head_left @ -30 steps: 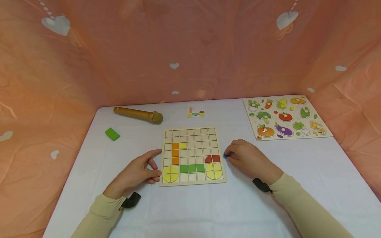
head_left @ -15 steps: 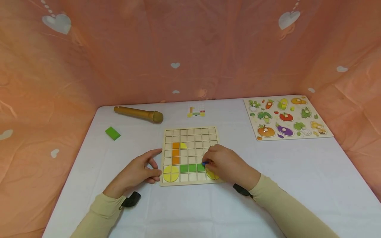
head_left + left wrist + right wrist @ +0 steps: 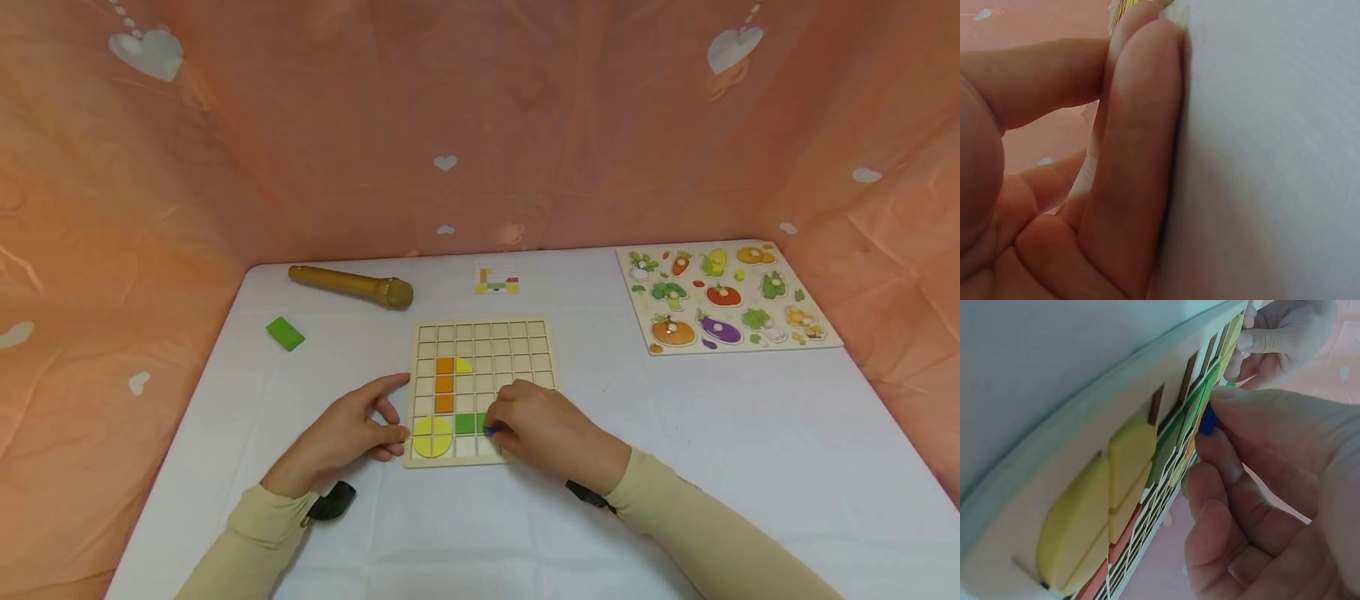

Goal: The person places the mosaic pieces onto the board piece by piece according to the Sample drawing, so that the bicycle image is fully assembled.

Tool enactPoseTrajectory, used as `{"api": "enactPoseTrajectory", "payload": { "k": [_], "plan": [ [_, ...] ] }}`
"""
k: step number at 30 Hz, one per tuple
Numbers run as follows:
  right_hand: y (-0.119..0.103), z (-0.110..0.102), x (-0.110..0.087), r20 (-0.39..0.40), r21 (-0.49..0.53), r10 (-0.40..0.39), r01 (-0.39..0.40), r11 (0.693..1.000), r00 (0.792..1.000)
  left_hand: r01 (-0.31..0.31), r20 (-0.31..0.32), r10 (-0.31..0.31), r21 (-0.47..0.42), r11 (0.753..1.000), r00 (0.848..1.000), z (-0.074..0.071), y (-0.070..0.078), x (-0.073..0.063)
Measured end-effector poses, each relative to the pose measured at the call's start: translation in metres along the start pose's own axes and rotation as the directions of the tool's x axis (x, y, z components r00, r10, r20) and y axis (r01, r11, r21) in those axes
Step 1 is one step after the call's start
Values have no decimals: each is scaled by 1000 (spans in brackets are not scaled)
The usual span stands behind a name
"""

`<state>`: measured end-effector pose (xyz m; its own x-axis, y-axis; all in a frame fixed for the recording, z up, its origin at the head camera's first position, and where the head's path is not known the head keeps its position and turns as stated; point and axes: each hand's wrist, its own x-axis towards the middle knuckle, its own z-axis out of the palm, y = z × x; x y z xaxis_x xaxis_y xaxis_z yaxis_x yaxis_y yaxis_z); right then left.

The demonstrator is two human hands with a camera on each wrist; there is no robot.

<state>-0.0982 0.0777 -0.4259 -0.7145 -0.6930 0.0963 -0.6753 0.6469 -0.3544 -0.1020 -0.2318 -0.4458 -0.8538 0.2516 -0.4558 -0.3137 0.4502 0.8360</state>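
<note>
A wooden grid board [image 3: 510,332] lies mid-table with flat coloured tiles in its cells. Orange squares [image 3: 445,384], a yellow quarter circle [image 3: 463,366], green squares [image 3: 465,424] and a yellow circle of quarter pieces [image 3: 432,437] show in the head view. My right hand [image 3: 551,432] pinches a small blue tile [image 3: 1208,419] between thumb and index finger, low over the green row. It hides the board's lower right, where yellow and red tiles [image 3: 1125,534] appear in the right wrist view. My left hand [image 3: 341,437] touches the board's left edge with its fingertips.
A green block [image 3: 286,333] and a gold microphone [image 3: 348,285] lie at the back left. A small printed card [image 3: 497,276] lies behind the board. A vegetable puzzle board [image 3: 726,297] is at the back right, near the orange curtain [image 3: 525,125].
My right hand has carried the blue tile leftward from beside the board's right edge to over the green row. My left hand has stayed at the board's left edge.
</note>
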Motion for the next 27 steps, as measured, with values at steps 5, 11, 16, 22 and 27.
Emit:
{"api": "enactPoseTrajectory", "payload": {
  "k": [5, 11, 16, 22, 27],
  "plan": [
    [-1, 2, 1, -21, -15, -28, 28, 1000, 999, -1, 3, 1, -2, 1000, 1000, 0, 1, 0],
    [-3, 5, 2, -40, -35, -56, 54, 998, 998, 1, 3, -1, 0, 1000, 1000, -1, 0, 1],
    [-3, 7, 2, -34, -34, -47, 46, 998, 998, -2, 8, 2, -6, 1000, 1000, -1, 0, 2],
    [-3, 9, 2, -25, -24, -44, 43, 999, 999, -6, 16, 7, -11, 1000, 1000, -1, -1, 3],
    [-4, 10, 3, -33, -24, -47, 46, 999, 998, -4, 14, 4, -14, 1000, 1000, -1, -1, 2]
  ]
}}
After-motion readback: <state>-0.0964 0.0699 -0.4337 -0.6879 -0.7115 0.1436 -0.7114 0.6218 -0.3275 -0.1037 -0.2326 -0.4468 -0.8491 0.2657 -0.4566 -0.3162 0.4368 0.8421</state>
